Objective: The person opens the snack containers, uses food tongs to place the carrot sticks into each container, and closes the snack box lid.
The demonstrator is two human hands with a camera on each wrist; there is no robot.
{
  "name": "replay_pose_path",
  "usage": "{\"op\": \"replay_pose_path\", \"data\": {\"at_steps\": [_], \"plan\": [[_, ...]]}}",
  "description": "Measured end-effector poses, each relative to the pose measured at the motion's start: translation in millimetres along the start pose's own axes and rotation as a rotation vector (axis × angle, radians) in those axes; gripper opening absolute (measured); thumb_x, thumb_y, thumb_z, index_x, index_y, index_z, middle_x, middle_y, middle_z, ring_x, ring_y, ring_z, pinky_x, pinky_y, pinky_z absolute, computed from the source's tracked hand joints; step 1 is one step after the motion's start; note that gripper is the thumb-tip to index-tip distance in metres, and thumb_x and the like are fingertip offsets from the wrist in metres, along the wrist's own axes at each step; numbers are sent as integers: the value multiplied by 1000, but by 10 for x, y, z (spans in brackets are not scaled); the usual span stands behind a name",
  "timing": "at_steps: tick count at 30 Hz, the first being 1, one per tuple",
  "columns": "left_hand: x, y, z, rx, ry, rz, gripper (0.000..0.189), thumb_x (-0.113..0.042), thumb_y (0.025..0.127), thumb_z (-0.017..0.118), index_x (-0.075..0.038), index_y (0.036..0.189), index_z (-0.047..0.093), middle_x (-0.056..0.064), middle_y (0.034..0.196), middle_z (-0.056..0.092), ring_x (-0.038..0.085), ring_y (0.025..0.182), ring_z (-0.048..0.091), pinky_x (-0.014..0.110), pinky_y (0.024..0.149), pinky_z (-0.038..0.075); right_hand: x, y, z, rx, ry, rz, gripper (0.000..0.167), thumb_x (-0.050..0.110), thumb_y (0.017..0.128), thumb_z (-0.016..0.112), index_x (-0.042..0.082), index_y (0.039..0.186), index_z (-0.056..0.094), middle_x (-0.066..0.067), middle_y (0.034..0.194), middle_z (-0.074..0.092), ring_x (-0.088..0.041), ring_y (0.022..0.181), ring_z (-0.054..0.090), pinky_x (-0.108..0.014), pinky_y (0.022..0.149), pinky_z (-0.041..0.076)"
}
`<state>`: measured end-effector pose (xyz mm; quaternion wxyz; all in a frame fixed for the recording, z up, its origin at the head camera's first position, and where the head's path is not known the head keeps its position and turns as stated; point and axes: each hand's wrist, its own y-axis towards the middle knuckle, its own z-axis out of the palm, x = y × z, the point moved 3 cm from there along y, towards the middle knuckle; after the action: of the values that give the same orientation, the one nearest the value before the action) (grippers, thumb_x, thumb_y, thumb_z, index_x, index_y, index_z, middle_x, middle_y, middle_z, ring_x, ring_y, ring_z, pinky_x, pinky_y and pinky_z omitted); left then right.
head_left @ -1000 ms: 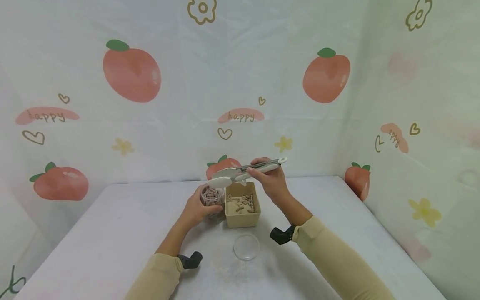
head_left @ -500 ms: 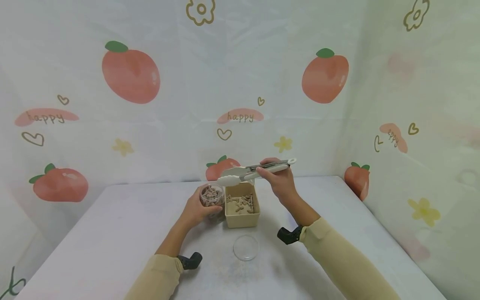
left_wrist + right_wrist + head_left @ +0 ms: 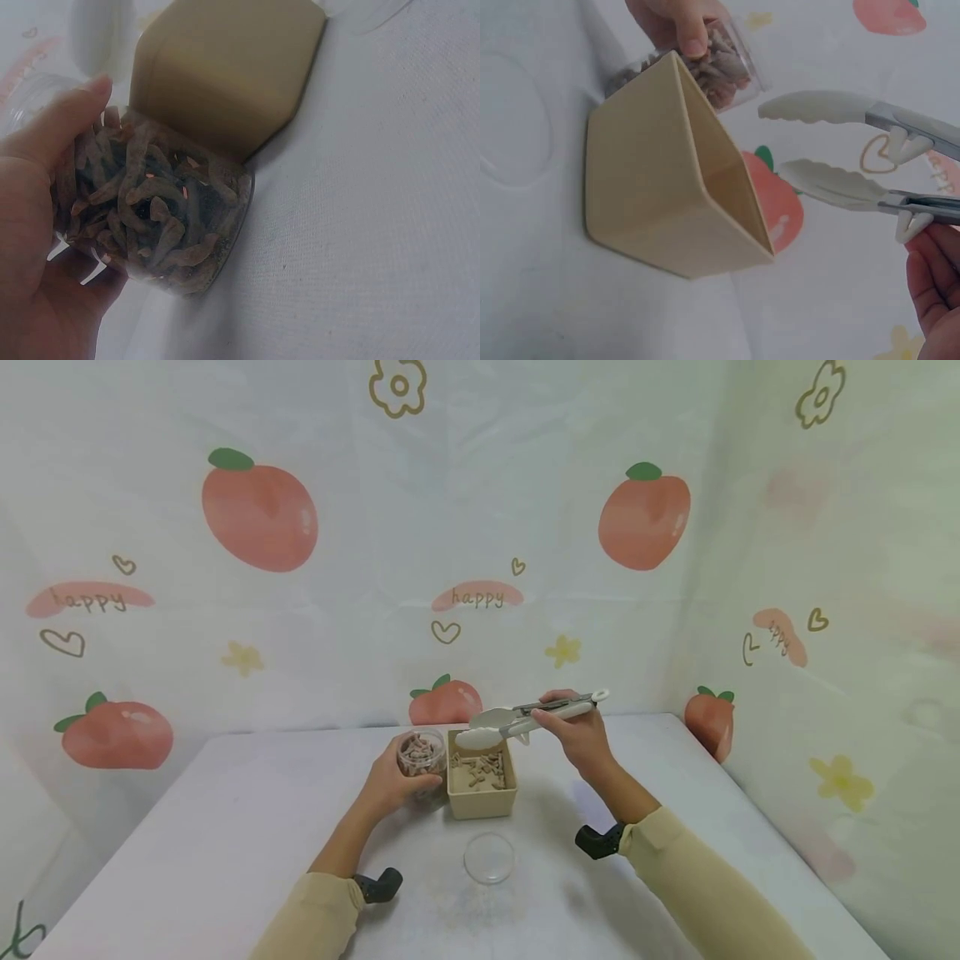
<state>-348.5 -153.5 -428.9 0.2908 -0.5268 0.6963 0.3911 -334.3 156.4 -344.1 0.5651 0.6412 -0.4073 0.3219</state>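
My left hand (image 3: 390,783) grips a clear jar (image 3: 422,752) full of brown stick-like pieces (image 3: 150,195), standing on the table with its top uncovered. Right beside it is a beige rectangular box (image 3: 482,803) with several of the same small pieces (image 3: 480,770) on its bottom. In my right hand (image 3: 577,733) is a pair of white-tipped metal tongs (image 3: 525,720), held over the box's far part. The two tong heads (image 3: 825,107) stand apart in the right wrist view, with nothing between them.
A clear round lid (image 3: 489,858) lies flat on the white table (image 3: 300,810), on the near side of the box. Behind the table hangs a white cloth backdrop (image 3: 360,643) printed with fruit, and it also runs along the right side.
My right hand has moved right with the tongs, taking their heads from over the jar to over the box. The left hand stays on the jar.
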Motion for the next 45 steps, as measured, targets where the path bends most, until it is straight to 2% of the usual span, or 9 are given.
{"op": "replay_pose_path", "data": {"at_steps": [5, 14, 23, 30, 39, 45], "plan": [[14, -6, 3, 0, -12, -9, 97, -33, 73, 87, -4, 148, 32, 20, 132, 51, 33, 119, 49, 51, 99, 39, -57, -50, -61, 27, 4, 17, 37, 15, 86, 75, -6, 112, 61, -15, 101, 69, -17, 95, 65, -26, 82, 50], [13, -18, -7, 0, -7, -5, 97, -34, 73, 86, -4, 148, 32, 20, 132, 51, 32, 119, 49, 51, 98, 40, -111, -80, -163, 27, 35, 20, 35, 11, 85, 75, -5, 113, 61, -12, 100, 69, -14, 93, 65, -24, 81, 50], [17, -26, -11, 2, -16, -23, 96, -33, 73, 86, -4, 148, 32, 20, 132, 51, 33, 119, 49, 51, 98, 40, -119, -92, -255, 12, 29, 29, 42, 11, 86, 74, -6, 120, 57, -25, 113, 63, -12, 95, 64, -22, 80, 50], [29, -28, -7, 3, -28, -22, 96, -32, 72, 87, -7, 147, 33, 19, 133, 50, 33, 119, 49, 51, 98, 40, -198, -111, -357, -77, 23, 22, 42, 11, 87, 74, -3, 122, 56, -24, 118, 61, -9, 97, 63, -19, 82, 49], [-4, -29, -14, -1, -25, -3, 97, -33, 72, 87, -4, 147, 32, 20, 132, 51, 33, 119, 49, 52, 98, 40, -357, -180, -462, -269, 27, 27, 42, 11, 84, 77, 2, 122, 58, -21, 117, 61, -7, 96, 62, -16, 79, 49], [-7, -8, 8, 8, -24, 0, 96, -33, 73, 86, -5, 148, 32, 19, 131, 51, 32, 118, 49, 51, 98, 40, -531, -217, -532, -375, -40, 59, 44, 15, 83, 79, 4, 121, 60, -18, 117, 64, -6, 93, 61, -14, 74, 48]]}}
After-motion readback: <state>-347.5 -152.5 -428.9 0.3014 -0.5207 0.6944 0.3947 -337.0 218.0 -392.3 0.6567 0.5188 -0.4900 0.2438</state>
